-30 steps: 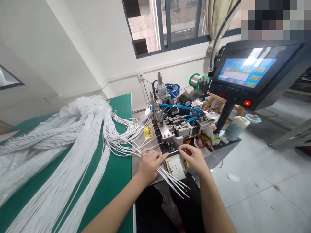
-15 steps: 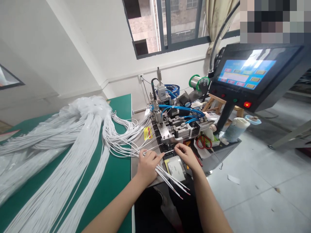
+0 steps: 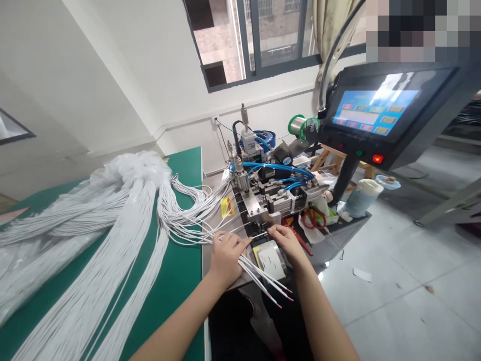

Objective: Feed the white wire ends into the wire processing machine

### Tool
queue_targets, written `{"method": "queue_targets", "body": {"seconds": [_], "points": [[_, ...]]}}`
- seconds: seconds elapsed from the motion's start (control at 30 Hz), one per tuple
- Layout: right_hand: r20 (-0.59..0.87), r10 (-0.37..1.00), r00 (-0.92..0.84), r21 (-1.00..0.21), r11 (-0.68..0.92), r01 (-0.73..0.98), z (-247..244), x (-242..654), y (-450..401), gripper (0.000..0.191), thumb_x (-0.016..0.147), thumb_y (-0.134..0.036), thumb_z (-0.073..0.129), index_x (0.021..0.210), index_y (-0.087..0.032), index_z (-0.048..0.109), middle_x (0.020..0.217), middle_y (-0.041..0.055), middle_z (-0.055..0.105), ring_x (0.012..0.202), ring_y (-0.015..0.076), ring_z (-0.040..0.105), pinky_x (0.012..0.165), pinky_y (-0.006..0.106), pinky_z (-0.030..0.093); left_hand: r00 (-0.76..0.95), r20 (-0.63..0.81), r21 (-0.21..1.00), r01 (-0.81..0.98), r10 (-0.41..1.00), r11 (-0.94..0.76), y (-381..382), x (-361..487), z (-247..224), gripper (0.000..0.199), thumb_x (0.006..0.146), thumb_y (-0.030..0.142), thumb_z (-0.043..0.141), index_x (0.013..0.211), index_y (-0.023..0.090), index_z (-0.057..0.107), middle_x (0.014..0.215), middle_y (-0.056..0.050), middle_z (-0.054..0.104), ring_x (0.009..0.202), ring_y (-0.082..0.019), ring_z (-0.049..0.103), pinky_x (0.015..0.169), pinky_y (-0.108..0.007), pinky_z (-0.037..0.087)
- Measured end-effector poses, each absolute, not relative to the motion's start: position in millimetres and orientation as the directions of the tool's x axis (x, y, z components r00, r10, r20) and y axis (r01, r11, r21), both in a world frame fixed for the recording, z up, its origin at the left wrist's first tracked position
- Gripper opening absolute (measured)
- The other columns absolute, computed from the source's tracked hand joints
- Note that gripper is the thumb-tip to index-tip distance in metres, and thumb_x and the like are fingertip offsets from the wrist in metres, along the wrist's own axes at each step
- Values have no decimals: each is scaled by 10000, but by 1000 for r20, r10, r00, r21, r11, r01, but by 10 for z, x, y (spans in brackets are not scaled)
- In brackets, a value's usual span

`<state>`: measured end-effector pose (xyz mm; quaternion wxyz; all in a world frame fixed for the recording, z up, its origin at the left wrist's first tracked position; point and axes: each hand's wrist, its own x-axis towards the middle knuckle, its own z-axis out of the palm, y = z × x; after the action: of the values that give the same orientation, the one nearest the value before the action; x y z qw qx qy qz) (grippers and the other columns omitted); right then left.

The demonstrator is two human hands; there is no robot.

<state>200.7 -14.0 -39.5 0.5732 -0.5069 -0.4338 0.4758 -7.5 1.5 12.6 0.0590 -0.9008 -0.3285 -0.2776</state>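
My left hand [image 3: 227, 256] is closed around several white cables [image 3: 263, 275], whose reddish tips stick out past it to the lower right. Its thumb and forefinger reach toward one white cable [image 3: 260, 235] that runs across to my right hand [image 3: 282, 239]. The right fingers pinch that cable's end at the front of a metal machine [image 3: 259, 208] with cylinders and blue air hoses. Below the fingers sits a rounded metal cover [image 3: 271, 260] with a paper label. The pinched tip itself is hidden by my fingers.
Long bundles of white cable [image 3: 124, 220] lie on the green table [image 3: 190, 165] at left. A control screen [image 3: 376, 113] stands at right. Near the machine are red-handled scissors [image 3: 314, 218], a bluish plastic jar [image 3: 363, 198] and a green wire spool [image 3: 300, 126].
The view has shifted slightly. Both hands stay almost in place, the left still around the cables and the right still pinching the single cable's end.
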Motion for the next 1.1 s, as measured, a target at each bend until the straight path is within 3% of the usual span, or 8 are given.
{"method": "queue_targets", "body": {"seconds": [0.17,0.37,0.43,0.6,0.73,0.9,1.1], "points": [[125,943,307,-992,109,69,-376,2075,-304,361,780,-494,587,638,-174,500,574,-43,406,534,104,364,513,225,292,613,574,104,603,543,-791,21,-82,122,255,817,134,521,980,242,685,870,-36,657,859,-182,579,910,-419,303],[200,917,345,-969,134,206,-133,2103,-543,304,836,-468,554,783,-168,566,650,-14,500,580,122,440,543,230,350,590,594,92,626,547,-774,28,-72,137,271,847,147,501,1053,229,657,1015,-65,663,948,-204,585,917,-425,311],[215,941,263,-959,152,241,-5,2092,-655,273,867,-434,532,816,-170,581,684,-5,533,596,123,463,549,226,364,610,584,97,603,536,-792,27,-86,153,309,859,139,477,1107,235,634,1042,-63,656,969,-199,585,930,-422,303],[280,941,-192,-858,335,389,287,2010,-930,207,884,-300,556,1052,-222,647,848,20,616,658,123,509,577,213,393,614,588,139,564,526,-814,27,-141,162,385,878,123,417,1214,232,571,1010,-50,655,941,-167,598,944,-392,298],[286,843,-455,-811,466,354,396,1883,-1000,296,888,-208,567,1174,-265,616,987,32,635,872,144,581,769,224,431,609,610,170,524,507,-834,28,-158,149,374,899,144,410,1241,218,541,988,-51,667,921,-158,604,932,-385,291],[347,822,-451,-810,505,298,389,1806,-950,206,937,-210,492,1020,-216,680,958,40,641,870,128,597,797,213,429,606,653,165,472,454,-866,30,-151,151,322,898,142,458,1192,211,567,919,-32,677,842,-135,615,870,-344,324],[292,855,-428,-730,489,478,343,1828,-941,303,907,-145,509,1146,-284,634,997,23,622,883,135,586,784,221,427,610,667,148,453,427,-879,44,-150,140,289,890,146,492,1150,212,598,916,-36,668,827,-136,607,825,-320,349]]}}
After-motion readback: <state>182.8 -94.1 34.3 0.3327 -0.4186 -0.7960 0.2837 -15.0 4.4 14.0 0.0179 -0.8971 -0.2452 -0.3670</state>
